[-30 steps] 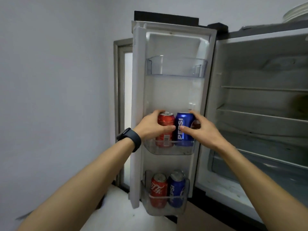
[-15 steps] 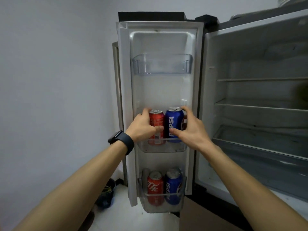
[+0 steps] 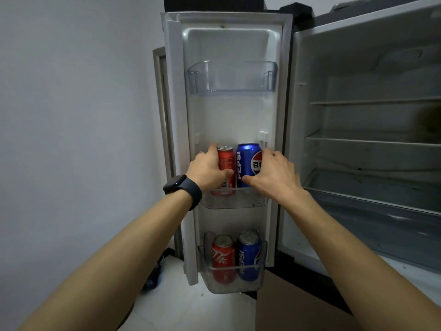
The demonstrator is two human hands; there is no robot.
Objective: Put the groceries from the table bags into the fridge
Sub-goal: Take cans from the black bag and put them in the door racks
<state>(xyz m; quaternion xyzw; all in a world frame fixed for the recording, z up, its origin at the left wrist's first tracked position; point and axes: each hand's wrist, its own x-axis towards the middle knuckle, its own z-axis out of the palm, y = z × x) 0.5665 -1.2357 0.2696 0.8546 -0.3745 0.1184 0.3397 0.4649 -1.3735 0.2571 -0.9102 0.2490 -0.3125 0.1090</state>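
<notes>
**Red can (image 3: 226,163) and blue can (image 3: 248,163) gripped in the middle door shelf (image 3: 238,203)**

Both cans stand upright side by side, touching or nearly so, with their bases inside the clear plastic middle door shelf of the open fridge door (image 3: 238,120). The left hand (image 3: 207,172) grips the red can: its fingers curl round the can's left side and the thumb lies across the front. A dark watch (image 3: 182,187) sits on that wrist. The right hand (image 3: 274,175) grips the blue can, thumb pressed on the lower front and fingers wrapped round the right side.

Below, the bottom door shelf (image 3: 236,284) holds a second red can (image 3: 223,259) on the left and a second blue can (image 3: 248,255) on the right, both upright and close together. The top door shelf (image 3: 232,78), also clear plastic, is higher on the door. To the right the fridge compartment (image 3: 370,139) stands open, showing several shelves and a drawer front. A brown cardboard sheet (image 3: 298,309) lies at the foot of the fridge, between the two forearms.
</notes>
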